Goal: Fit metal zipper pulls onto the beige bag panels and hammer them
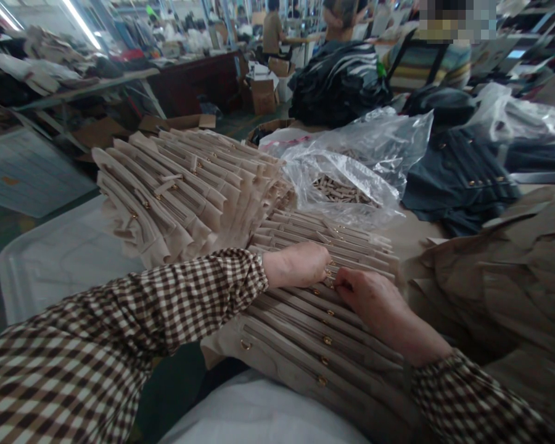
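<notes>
A row of overlapping beige garment pieces (305, 327) with small gold studs lies in front of me on the table. My left hand (298, 264) rests on top of this row, fingers curled down at one strip. My right hand (374, 299) meets it from the right, fingers pinched at the same spot around a gold stud; what they hold is hidden. Both sleeves are brown-and-white check. A second fanned stack of the same beige pieces (180, 191) lies behind and to the left.
A clear plastic bag (346, 185) of small tan toggles sits just behind the hands. Dark navy garments (457, 172) lie at the right rear, a brown garment pile (504, 271) at right. A white tray (60, 259) is at left. People work in the background.
</notes>
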`<state>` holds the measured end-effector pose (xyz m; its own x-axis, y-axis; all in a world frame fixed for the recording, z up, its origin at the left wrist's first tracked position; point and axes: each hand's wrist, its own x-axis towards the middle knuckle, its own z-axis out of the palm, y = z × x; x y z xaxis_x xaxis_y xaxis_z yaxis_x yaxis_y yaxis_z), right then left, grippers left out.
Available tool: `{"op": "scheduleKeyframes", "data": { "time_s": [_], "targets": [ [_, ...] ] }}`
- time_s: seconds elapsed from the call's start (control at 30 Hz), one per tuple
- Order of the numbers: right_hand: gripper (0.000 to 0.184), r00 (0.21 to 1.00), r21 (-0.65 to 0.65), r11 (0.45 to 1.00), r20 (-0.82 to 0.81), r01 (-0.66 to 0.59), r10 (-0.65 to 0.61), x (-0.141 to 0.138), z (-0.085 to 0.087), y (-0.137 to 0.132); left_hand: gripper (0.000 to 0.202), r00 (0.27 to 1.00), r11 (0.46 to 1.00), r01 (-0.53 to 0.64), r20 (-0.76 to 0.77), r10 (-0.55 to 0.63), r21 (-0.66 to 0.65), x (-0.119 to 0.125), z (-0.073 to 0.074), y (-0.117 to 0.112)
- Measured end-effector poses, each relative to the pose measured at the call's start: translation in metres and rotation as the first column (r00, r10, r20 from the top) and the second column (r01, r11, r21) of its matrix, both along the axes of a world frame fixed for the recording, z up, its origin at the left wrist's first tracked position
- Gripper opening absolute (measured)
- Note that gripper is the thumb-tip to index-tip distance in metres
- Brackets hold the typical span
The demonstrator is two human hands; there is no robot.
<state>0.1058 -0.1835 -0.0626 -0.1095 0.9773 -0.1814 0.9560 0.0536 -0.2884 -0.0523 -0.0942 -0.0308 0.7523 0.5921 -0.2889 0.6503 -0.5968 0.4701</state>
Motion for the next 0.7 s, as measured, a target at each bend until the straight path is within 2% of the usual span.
{"op": "scheduleKeyframes", "data": {
  "time_s": [0.1, 0.17, 0.2, 0.27, 0.33, 0.43, 0.57, 0.63, 0.7],
  "targets": [
    [0.016, 0.994, 0.04, 0.999, -0.11, 0.028, -0.023, 0.004, -0.003, 0.001, 0.022, 0.997, 0.997, -0.037, 0.061, 0.041, -0.075, -0.005, 0.001, 0.008],
    [0.017, 0.954, 0.09, 0.991, -0.293, 0.095, -0.064, 0.003, -0.005, 0.002, 0.031, 0.983, 0.963, -0.108, 0.121, 0.141, -0.248, -0.009, 0.002, 0.011],
    [0.018, 0.906, 0.101, 0.986, -0.415, 0.135, -0.081, 0.002, -0.005, 0.004, 0.035, 0.963, 0.913, -0.152, 0.151, 0.223, -0.378, -0.01, 0.003, 0.011],
    [0.021, 0.762, 0.084, 0.974, -0.638, 0.211, -0.11, -0.004, -0.003, 0.006, 0.045, 0.903, 0.755, -0.197, 0.184, 0.388, -0.626, -0.012, 0.005, 0.011],
    [0.029, 0.637, 0.029, 0.969, -0.758, 0.247, -0.14, -0.014, 0.002, 0.009, 0.054, 0.861, 0.646, -0.181, 0.198, 0.468, -0.741, -0.013, 0.006, 0.008],
    [0.031, 0.494, -0.055, 0.965, -0.85, 0.256, -0.18, -0.029, 0.01, 0.015, 0.059, 0.844, 0.596, -0.129, 0.228, 0.486, -0.793, -0.011, 0.007, 0.004],
    [0.032, 0.286, -0.161, 0.957, -0.931, 0.241, -0.228, -0.039, 0.012, 0.021, 0.059, 0.829, 0.527, -0.116, 0.21, 0.519, -0.842, -0.009, 0.008, 0.002],
    [0.035, 0.231, -0.193, 0.952, -0.941, 0.237, -0.248, -0.04, 0.011, 0.022, 0.059, 0.825, 0.502, -0.115, 0.199, 0.529, -0.857, -0.01, 0.009, 0.001],
    [0.036, 0.209, -0.196, 0.949, -0.946, 0.246, -0.249, -0.04, 0.009, 0.022, 0.058, 0.819, 0.47, -0.132, 0.171, 0.548, -0.873, -0.011, 0.01, 0.001]
  ]
}}
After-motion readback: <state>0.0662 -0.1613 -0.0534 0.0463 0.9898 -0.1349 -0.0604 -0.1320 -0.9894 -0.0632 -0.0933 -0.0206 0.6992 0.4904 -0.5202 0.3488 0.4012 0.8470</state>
